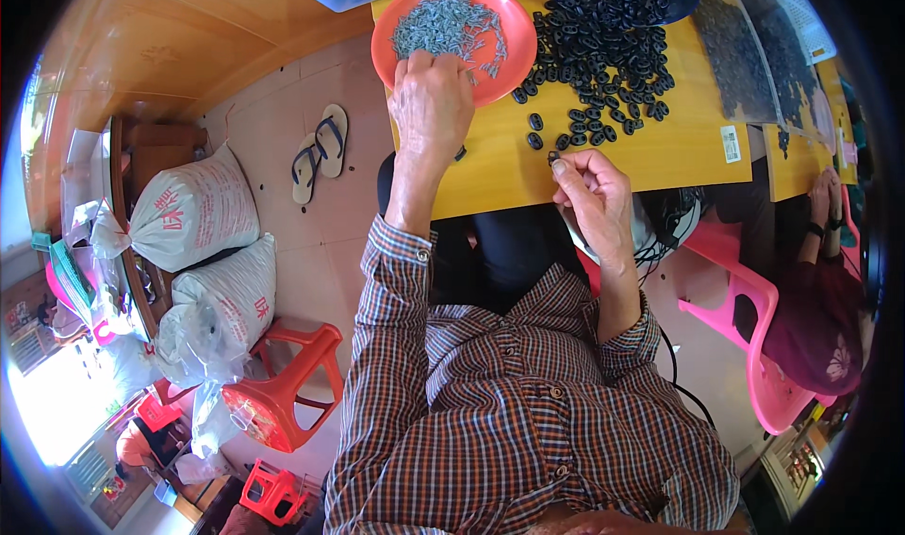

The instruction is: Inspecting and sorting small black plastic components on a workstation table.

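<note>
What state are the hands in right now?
Left hand: fingers at the small grey pieces in the red plate; grip cannot be told.
Right hand: closed, pinching a small black piece.

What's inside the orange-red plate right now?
The orange-red plate holds many small grey pieces, loosely heaped. The left hand covers part of its near side; whatever lies beneath cannot be seen.

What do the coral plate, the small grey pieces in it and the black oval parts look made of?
Coral plate: likely plastic, smooth, slightly glossy; even colour, rounded rim.
Small grey pieces: possibly metal, from their grey tone; too small to be sure.
Black oval parts: probably moulded plastic, somewhat shiny; matching shapes, small highlights.
</note>
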Motion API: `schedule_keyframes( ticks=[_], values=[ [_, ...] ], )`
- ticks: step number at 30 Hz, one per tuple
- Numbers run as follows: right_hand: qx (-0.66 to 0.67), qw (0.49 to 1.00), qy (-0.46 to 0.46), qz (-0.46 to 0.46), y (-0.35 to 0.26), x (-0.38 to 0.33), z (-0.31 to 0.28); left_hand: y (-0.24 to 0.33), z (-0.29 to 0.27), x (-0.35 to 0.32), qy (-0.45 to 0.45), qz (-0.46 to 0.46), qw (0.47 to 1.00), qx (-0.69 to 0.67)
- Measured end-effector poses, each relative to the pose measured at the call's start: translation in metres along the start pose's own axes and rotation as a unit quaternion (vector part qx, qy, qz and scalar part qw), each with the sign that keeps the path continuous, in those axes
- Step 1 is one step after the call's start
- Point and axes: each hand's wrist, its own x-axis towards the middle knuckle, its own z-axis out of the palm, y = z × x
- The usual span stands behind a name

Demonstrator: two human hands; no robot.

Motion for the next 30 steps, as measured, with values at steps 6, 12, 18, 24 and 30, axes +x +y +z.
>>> schedule_keyframes(
  ticks=[6,12,18,24,30],
  values=[
    [-0.003,1.0,-0.001,-0.001,0.004,0.002,-0.002,-0.002,0.016,0.01,-0.062,-0.023,0.998,0.022],
    [-0.007,1.0,-0.001,-0.009,0.006,0.003,-0.002,-0.001,0.02,0.012,-0.082,-0.042,0.995,0.023],
    [-0.009,1.0,-0.001,-0.015,0.007,0.004,-0.001,-0.002,0.02,0.012,-0.105,0.016,0.991,0.08],
    [-0.015,1.0,0.006,-0.017,0.008,0.004,0.0,-0.004,0.008,0.006,-0.132,0.069,0.989,0.025],
    [-0.02,1.0,0.005,-0.009,0.008,0.004,0.0,-0.004,0.002,0.004,-0.172,0.058,0.983,0.033]
  ],
)
